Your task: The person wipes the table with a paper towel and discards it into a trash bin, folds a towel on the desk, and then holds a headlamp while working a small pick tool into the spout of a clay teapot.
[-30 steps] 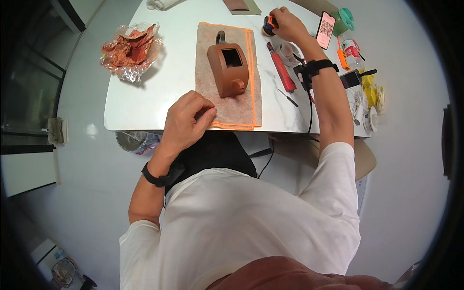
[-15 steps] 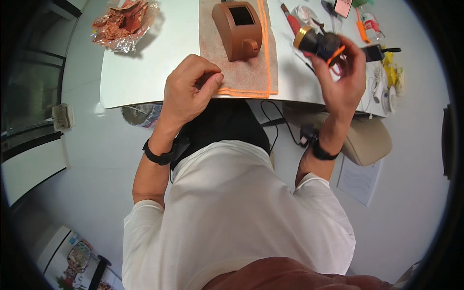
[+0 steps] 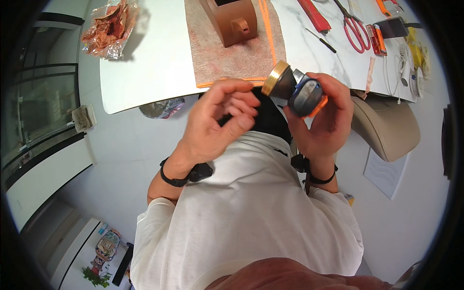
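My right hand (image 3: pixel 324 116) grips a headlamp (image 3: pixel 279 79) with a gold-coloured rim, a dark body and an orange strap edge, holding it in front of the table's near edge. Close to the lamp's gold rim is my left hand (image 3: pixel 220 118), with nothing in it; its fingers are loosely curled and the thumb stands apart. Beyond the hands, a reddish-brown clay vessel (image 3: pixel 227 24) with a square opening and a short stub rests on a brown cloth (image 3: pixel 212 67) with orange stripes. The frame's top edge cuts off the vessel's far part.
Crumpled plastic with reddish clay (image 3: pixel 108 29) lies at the table's far left. To the right are a red tool (image 3: pixel 314 17), a thin screwdriver (image 3: pixel 325 42), scissors (image 3: pixel 356 34), an orange-and-red box (image 3: pixel 377 41) and a dark phone (image 3: pixel 391 27). A beige stool (image 3: pixel 386 125) stands below the right edge.
My right hand has brought the headlamp from over the table's right side toward my body and leftward. My left hand has moved off the cloth's edge toward the lamp, its fingers loosening.
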A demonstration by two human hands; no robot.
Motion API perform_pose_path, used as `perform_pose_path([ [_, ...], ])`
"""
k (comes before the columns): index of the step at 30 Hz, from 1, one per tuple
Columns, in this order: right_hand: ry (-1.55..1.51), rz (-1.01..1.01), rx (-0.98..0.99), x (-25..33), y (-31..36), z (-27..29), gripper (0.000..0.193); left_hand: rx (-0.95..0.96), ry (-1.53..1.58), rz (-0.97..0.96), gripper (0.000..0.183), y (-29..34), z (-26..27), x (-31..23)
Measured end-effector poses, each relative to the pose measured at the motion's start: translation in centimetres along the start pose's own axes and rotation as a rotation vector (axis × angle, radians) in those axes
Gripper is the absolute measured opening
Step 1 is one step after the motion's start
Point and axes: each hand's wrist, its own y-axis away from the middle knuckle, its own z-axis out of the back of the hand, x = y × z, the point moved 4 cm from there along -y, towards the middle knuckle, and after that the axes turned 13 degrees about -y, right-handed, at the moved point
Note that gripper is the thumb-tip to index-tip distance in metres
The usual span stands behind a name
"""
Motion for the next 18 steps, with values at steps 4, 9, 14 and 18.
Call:
perform_pose_path([
  [4, -0.042, 0.059, 0.022, -1.6, 0.6, 0.1, 0.065, 0.09, 0.249, -0.029, 0.07, -2.4, -1.5, 1.9],
  [9, 0.042, 0.178, 0.06, -3.0, 0.6, 1.1, 0.064, 0.036, 0.254, 0.03, 0.066, -4.4, -2.8, 3.2],
  [14, 0.022, 0.159, 0.012, -3.8, 0.9, 2.7, 0.063, -0.072, 0.194, 0.051, 0.064, -5.3, -4.0, 3.8],
  [18, 0.116, 0.239, 0.029, -4.5, 0.9, 3.1, 0.062, -0.057, 0.167, 0.055, 0.061, -5.9, -4.3, 3.9],
])
